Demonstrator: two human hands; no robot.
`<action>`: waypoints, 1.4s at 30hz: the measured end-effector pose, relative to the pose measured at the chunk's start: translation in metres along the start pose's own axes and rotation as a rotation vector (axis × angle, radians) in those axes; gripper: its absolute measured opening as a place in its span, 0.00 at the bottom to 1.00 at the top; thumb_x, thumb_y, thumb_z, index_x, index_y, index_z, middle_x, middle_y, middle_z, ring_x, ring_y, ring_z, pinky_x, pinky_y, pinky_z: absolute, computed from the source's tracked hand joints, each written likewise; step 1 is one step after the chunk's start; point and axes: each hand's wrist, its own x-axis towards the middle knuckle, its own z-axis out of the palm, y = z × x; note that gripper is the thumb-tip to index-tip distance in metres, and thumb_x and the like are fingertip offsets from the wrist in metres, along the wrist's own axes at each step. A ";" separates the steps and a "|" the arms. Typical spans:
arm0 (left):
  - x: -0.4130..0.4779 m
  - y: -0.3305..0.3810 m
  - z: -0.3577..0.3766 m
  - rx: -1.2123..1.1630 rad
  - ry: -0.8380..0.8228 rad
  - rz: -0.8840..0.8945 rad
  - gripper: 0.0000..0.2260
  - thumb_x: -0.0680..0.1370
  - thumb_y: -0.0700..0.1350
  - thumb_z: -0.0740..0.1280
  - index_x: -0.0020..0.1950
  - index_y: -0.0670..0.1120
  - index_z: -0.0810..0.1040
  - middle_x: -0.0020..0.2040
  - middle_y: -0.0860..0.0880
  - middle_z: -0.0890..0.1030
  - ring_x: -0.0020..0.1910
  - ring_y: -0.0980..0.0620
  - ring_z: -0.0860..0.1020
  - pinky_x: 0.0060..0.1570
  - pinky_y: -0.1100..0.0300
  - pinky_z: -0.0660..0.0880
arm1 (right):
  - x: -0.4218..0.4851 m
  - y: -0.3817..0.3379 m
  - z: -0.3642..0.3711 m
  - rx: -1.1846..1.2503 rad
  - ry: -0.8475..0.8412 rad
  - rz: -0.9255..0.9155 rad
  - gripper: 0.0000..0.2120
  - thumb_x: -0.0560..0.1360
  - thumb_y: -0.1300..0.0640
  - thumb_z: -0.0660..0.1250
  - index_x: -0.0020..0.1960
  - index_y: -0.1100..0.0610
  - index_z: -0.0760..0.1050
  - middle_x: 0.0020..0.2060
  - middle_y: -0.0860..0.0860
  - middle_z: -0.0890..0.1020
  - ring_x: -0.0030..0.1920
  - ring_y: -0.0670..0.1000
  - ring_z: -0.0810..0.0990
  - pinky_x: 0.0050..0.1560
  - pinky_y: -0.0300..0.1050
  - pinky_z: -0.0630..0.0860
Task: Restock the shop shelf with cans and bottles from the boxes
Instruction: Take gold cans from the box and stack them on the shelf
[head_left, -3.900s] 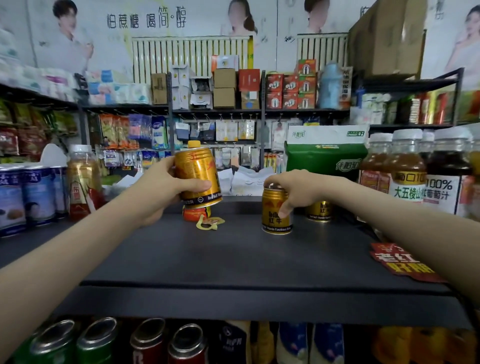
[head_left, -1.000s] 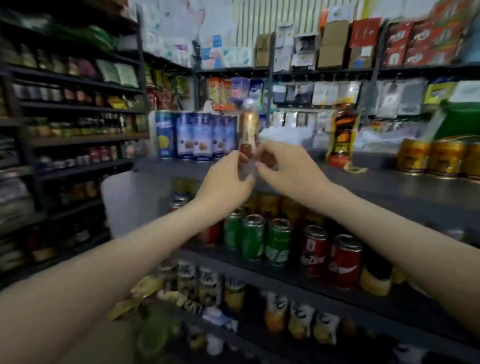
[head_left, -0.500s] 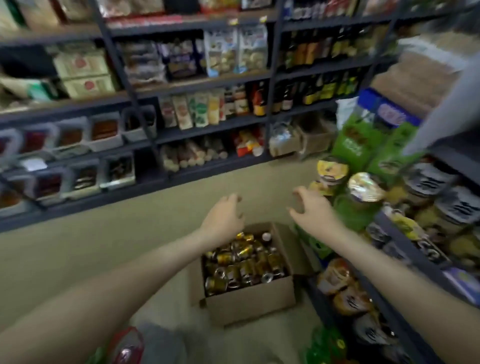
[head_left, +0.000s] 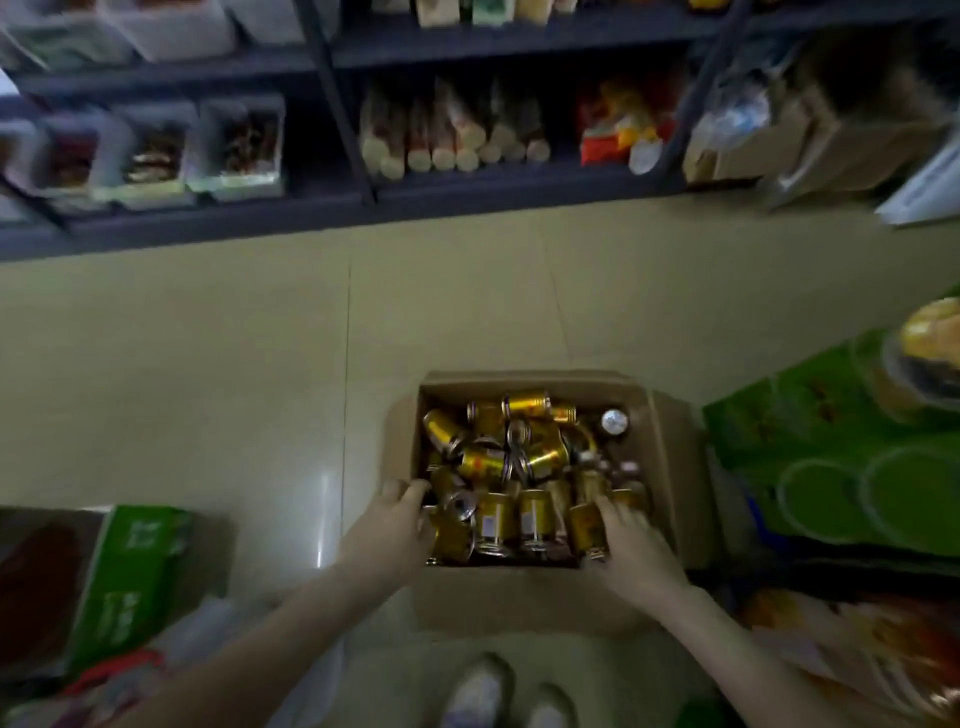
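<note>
— Where are the cans?
— Gold cans (head_left: 498, 519) lie all jumbled in a brown box (head_left: 670, 452) on the floor (head_left: 208, 364), down toward six o'clock.
— And the hands?
— The left hand (head_left: 387, 525) is at the box's eight o'clock, the right hand (head_left: 636, 545) at four o'clock. Both touch cans. It's too blurry to tell if they grip any.
</note>
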 end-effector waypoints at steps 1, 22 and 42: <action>0.017 -0.006 0.022 0.017 -0.017 0.007 0.20 0.78 0.48 0.60 0.71 0.50 0.65 0.65 0.47 0.69 0.62 0.45 0.72 0.57 0.54 0.72 | 0.019 0.012 0.020 -0.040 -0.030 0.009 0.41 0.75 0.48 0.66 0.78 0.52 0.44 0.74 0.50 0.59 0.72 0.53 0.60 0.68 0.48 0.62; 0.136 0.018 0.213 -0.439 -0.412 0.061 0.15 0.77 0.49 0.68 0.63 0.48 0.73 0.55 0.54 0.76 0.53 0.57 0.75 0.50 0.71 0.70 | 0.144 0.089 0.140 0.156 -0.055 -0.144 0.52 0.65 0.56 0.78 0.76 0.52 0.45 0.71 0.45 0.50 0.73 0.49 0.53 0.71 0.45 0.59; 0.184 0.059 0.223 -0.904 -0.585 -0.174 0.22 0.74 0.51 0.71 0.66 0.54 0.68 0.60 0.53 0.78 0.59 0.53 0.75 0.60 0.52 0.72 | 0.172 0.149 0.162 0.724 0.060 0.573 0.36 0.66 0.47 0.77 0.67 0.56 0.66 0.57 0.56 0.78 0.53 0.58 0.80 0.53 0.51 0.77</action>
